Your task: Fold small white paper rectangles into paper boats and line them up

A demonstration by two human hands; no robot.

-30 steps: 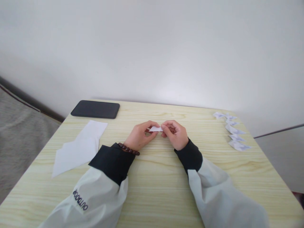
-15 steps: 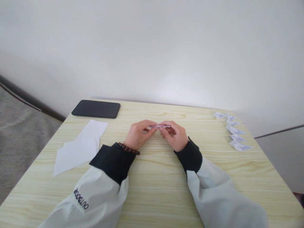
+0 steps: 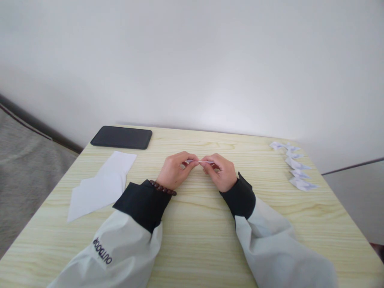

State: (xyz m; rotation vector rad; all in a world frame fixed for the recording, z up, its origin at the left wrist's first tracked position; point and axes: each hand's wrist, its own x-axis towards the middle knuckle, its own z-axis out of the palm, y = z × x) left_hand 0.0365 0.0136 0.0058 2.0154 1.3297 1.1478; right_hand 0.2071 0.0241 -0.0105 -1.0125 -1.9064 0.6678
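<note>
A small piece of folded white paper (image 3: 209, 162) is held edge-on above the middle of the table, mostly covered by my fingers. My left hand (image 3: 177, 169) pinches one end of it between thumb and forefinger. At the other end, my right hand (image 3: 220, 170) pinches it the same way. The two sets of fingertips are close together, with a thin paper edge showing between them. A dark bead bracelet (image 3: 163, 189) circles my left wrist.
Loose white paper sheets (image 3: 100, 186) overlap on the left of the wooden table (image 3: 198, 248). Behind them lies a black phone (image 3: 121, 137). Several folded white paper figures (image 3: 300, 184) line the right side. A white wall (image 3: 192, 68) rises behind the table.
My fingertips have drawn slightly apart, my right hand shifting a little to the right. Less of the paper's flat side shows; the sheets, phone and figures are unmoved.
</note>
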